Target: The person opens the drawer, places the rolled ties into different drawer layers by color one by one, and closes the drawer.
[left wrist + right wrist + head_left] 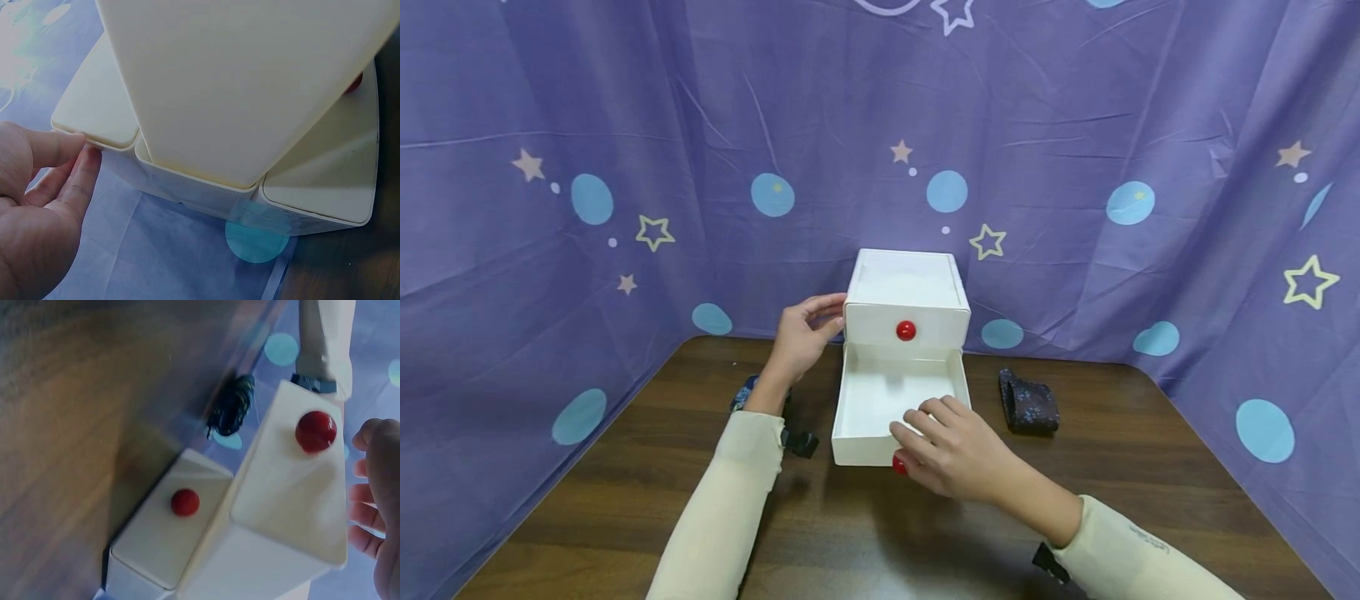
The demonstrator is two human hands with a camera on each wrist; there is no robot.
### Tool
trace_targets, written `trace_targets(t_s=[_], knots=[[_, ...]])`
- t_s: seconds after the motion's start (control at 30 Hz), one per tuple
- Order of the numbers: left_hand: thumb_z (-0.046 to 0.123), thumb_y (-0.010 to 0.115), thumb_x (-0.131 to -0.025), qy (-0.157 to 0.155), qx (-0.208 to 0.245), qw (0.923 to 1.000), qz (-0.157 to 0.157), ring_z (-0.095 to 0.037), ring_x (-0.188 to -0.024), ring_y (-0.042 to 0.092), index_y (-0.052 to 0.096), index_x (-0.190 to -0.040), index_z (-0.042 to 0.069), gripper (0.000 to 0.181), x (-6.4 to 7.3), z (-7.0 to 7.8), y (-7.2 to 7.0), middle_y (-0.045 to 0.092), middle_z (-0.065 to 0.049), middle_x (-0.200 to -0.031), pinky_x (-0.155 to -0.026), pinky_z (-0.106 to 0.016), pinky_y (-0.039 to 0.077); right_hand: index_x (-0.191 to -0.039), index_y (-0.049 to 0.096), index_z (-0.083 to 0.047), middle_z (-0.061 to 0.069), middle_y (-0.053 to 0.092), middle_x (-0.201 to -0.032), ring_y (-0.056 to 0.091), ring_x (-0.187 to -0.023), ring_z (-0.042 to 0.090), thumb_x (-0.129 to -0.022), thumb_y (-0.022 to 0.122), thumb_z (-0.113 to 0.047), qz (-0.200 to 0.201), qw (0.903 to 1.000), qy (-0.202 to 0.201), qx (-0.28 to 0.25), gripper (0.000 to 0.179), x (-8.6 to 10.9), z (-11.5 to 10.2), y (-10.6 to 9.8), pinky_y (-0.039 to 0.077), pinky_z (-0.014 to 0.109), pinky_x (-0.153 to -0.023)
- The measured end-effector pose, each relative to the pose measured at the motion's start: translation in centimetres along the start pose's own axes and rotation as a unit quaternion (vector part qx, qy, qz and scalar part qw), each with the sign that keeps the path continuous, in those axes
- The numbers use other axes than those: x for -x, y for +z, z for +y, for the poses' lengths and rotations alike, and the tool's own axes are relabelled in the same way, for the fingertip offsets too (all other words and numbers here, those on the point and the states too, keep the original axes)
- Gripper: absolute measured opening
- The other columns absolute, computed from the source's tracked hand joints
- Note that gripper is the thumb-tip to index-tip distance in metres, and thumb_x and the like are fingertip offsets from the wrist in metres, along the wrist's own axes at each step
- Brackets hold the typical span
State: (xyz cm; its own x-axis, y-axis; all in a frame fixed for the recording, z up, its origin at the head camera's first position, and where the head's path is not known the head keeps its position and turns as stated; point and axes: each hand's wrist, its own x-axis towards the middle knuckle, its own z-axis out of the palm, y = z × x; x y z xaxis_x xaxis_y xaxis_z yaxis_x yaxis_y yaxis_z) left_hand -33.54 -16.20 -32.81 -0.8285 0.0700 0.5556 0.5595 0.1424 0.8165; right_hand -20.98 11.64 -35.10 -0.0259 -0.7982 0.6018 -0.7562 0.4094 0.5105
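Observation:
A white drawer unit (907, 283) with red knobs stands on the wooden table. Its middle drawer (887, 396) is pulled well out, and the drawers above and below it are in, as the left wrist view shows. My left hand (801, 337) touches the upper left front edge of the unit, thumb and fingers nearly straight. Over the right front of the pulled-out drawer is my right hand (951, 450), fingers loosely bent. It partly covers that drawer's red knob (899, 463). In the right wrist view the fingers lie by the drawer front's upper edge, off the knob (315, 432); contact cannot be made out.
A dark, patterned, folded cloth (1028, 404) lies on the table (1097, 467) to the right of the unit. Another dark bundle (231, 405) lies to the left, partly behind my left wrist in the head view. A purple curtain (1037, 125) hangs behind.

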Motion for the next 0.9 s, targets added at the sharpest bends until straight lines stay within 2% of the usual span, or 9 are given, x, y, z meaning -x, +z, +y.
trace_targets(t_s=[0.27, 0.47, 0.7, 0.9], knots=[[0.001, 0.072, -0.095, -0.004, 0.003, 1.0, 0.0, -0.026, -0.117, 0.065, 0.068, -0.131, 0.001, 0.036, 0.0, 0.1, 0.0, 0.069, -0.016, -0.125, -0.102, -0.033, 0.053, -0.109, 0.071, -0.006, 0.006, 0.069, -0.097, 0.061, -0.083, 0.026, -0.097, 0.063, -0.028, 0.027, 0.9971, 0.06, -0.037, 0.026, 0.9, 2.3, -0.6, 0.052, 0.037, -0.068], [0.001, 0.071, -0.095, -0.008, 0.003, 1.0, -0.002, -0.027, -0.117, 0.065, 0.068, -0.131, 0.003, 0.036, 0.1, 0.2, 0.1, 0.068, -0.014, -0.126, -0.102, -0.033, 0.053, -0.106, 0.073, -0.003, 0.009, 0.07, -0.095, 0.062, -0.083, 0.028, -0.099, 0.06, -0.026, 0.051, 0.9926, 0.105, -0.034, 0.028, 2.4, 4.4, -1.2, 0.052, 0.038, -0.064], [0.0, 0.071, -0.095, -0.008, 0.004, 1.0, -0.001, -0.026, -0.117, 0.065, 0.068, -0.131, 0.002, 0.036, 0.2, 0.3, 0.1, 0.068, -0.015, -0.125, -0.101, -0.033, 0.054, -0.111, 0.073, -0.001, 0.012, 0.071, -0.1, 0.062, -0.087, 0.031, -0.094, 0.063, -0.023, 0.03, 0.9842, 0.17, -0.038, 0.029, 4.7, 6.6, -1.7, 0.052, 0.044, -0.068], [-0.001, 0.071, -0.095, -0.003, 0.01, 0.9999, -0.001, -0.027, -0.117, 0.065, 0.068, -0.13, 0.0, 0.036, 0.3, 0.3, 0.2, 0.067, -0.017, -0.125, -0.102, -0.032, 0.053, -0.118, 0.07, 0.0, 0.014, 0.071, -0.105, 0.063, -0.089, 0.034, -0.091, 0.069, -0.025, -0.018, 0.9732, 0.227, -0.032, 0.036, 7.1, 8.4, -1.9, 0.053, 0.049, -0.076]])
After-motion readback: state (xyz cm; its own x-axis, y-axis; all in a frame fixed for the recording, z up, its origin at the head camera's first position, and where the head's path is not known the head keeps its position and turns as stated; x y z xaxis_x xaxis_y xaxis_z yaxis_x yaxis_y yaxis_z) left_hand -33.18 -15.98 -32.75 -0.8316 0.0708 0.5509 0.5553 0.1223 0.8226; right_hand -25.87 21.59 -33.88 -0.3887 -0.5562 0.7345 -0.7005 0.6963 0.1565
